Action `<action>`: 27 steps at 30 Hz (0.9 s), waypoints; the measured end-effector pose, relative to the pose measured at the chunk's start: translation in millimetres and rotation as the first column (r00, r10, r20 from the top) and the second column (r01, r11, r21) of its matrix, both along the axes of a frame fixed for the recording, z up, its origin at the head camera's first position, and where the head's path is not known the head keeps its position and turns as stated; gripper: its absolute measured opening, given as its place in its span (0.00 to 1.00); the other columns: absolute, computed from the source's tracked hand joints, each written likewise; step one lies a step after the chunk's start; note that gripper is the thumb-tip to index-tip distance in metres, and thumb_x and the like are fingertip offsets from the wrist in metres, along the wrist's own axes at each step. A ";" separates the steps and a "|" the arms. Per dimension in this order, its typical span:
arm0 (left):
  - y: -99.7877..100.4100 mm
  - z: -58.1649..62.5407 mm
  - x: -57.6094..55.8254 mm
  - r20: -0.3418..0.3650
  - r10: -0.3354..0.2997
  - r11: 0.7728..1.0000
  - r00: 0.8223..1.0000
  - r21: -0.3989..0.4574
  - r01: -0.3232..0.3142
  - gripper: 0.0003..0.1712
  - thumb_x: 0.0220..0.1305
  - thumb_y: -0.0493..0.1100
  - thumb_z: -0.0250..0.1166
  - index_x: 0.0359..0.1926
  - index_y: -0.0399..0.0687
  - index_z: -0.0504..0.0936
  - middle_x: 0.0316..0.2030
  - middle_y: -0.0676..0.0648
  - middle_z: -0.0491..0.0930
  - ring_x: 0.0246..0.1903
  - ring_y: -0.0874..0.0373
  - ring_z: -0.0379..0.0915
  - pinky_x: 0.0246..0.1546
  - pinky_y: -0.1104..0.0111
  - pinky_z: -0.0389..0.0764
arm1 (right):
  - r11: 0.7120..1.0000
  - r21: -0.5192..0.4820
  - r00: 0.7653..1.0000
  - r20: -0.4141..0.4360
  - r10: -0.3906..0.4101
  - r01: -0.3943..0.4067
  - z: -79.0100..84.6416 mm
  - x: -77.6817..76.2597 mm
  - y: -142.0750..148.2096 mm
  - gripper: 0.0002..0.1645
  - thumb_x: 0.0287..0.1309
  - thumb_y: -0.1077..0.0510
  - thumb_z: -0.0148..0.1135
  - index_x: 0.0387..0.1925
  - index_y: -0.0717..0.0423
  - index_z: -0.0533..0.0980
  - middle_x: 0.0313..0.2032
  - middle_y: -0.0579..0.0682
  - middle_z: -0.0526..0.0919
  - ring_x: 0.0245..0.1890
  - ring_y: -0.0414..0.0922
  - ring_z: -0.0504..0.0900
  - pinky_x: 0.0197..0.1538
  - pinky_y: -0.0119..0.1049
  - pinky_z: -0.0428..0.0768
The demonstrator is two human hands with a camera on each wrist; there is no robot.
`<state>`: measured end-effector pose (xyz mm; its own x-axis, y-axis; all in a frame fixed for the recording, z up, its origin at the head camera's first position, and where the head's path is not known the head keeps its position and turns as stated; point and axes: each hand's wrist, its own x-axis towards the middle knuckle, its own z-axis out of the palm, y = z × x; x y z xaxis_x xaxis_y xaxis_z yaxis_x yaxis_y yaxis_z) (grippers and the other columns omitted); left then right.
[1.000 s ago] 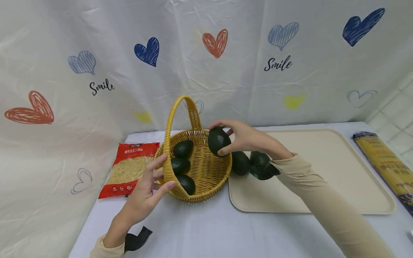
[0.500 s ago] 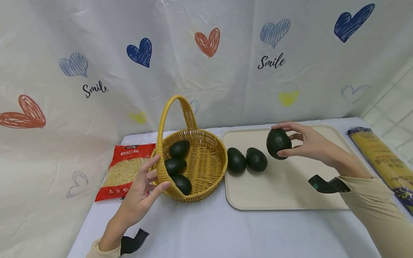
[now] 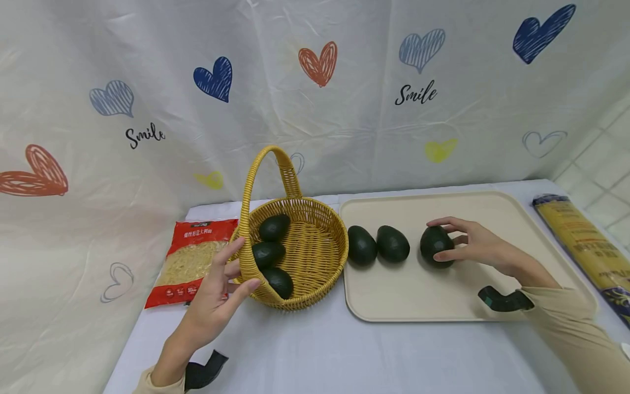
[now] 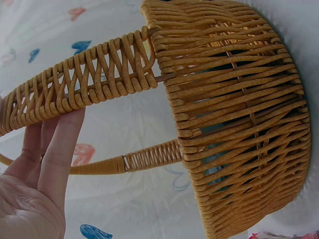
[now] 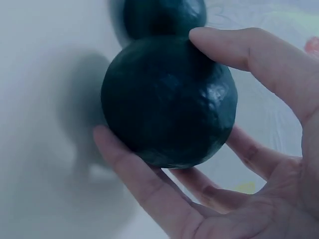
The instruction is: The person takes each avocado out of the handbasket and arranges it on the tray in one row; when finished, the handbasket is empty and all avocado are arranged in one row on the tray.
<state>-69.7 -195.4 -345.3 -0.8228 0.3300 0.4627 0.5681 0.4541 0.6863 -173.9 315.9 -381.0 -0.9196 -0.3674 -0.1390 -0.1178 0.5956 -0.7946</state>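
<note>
My right hand (image 3: 479,245) holds a dark green avocado (image 3: 435,246) over the right part of the beige tray (image 3: 472,312), thumb on the near side and fingers behind. In the right wrist view the same avocado (image 5: 169,102) sits between thumb and fingers, close to the tray surface. Two more avocados lie side by side at the tray's left end, a left one (image 3: 361,245) and a right one (image 3: 392,244). My left hand (image 3: 211,298) grips the yellow wicker basket (image 3: 315,262) at the lower handle (image 4: 75,82). Three avocados (image 3: 268,254) lie along the basket's left inside.
Left of the basket, partly behind my left hand, lies a red bag of pasta (image 3: 189,257). A long yellow pasta pack (image 3: 585,241) rests along the tray's right side. A white cloth (image 3: 315,131) with printed hearts hangs behind the table.
My right hand has carried the avocado from above the basket rightward, then lowered it to the tray beside the other two. My left hand has stayed at the basket handle.
</note>
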 end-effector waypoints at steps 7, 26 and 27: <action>0.7 -0.4 -0.3 0.000 -0.008 1.000 1.000 -0.009 0.008 0.51 0.64 0.26 0.69 0.80 0.51 0.54 0.63 0.36 0.77 0.55 0.67 0.79 0.42 0.69 0.86 | 0.999 -0.005 0.999 0.031 0.033 -0.033 -0.4 -1.6 -5.4 0.46 0.61 0.55 0.76 0.74 0.59 0.64 0.70 0.72 0.64 0.58 0.63 0.79 0.46 0.43 0.83; -1.2 -0.4 -1.6 -0.016 -0.010 1.000 1.000 -0.002 0.010 0.50 0.63 0.24 0.69 0.80 0.50 0.55 0.60 0.37 0.79 0.54 0.67 0.80 0.40 0.67 0.87 | 0.999 0.048 0.998 0.063 -0.009 0.006 10.3 -6.1 2.9 0.37 0.67 0.54 0.71 0.69 0.67 0.68 0.68 0.77 0.64 0.54 0.58 0.84 0.46 0.41 0.88; -1.1 -0.4 -1.5 -0.016 -0.011 1.000 1.000 -0.002 0.011 0.50 0.63 0.24 0.69 0.80 0.50 0.55 0.60 0.37 0.79 0.54 0.66 0.80 0.40 0.67 0.87 | 0.999 0.053 0.998 0.060 -0.011 0.008 10.8 -5.9 2.7 0.37 0.67 0.54 0.71 0.69 0.67 0.68 0.68 0.77 0.64 0.54 0.58 0.84 0.46 0.41 0.88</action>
<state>-71.2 -196.4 -345.7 -0.8117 0.3397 0.4751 0.5839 0.4491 0.6763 -179.8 318.6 -370.2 -0.9124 -0.3491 -0.2137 -0.0644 0.6380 -0.7673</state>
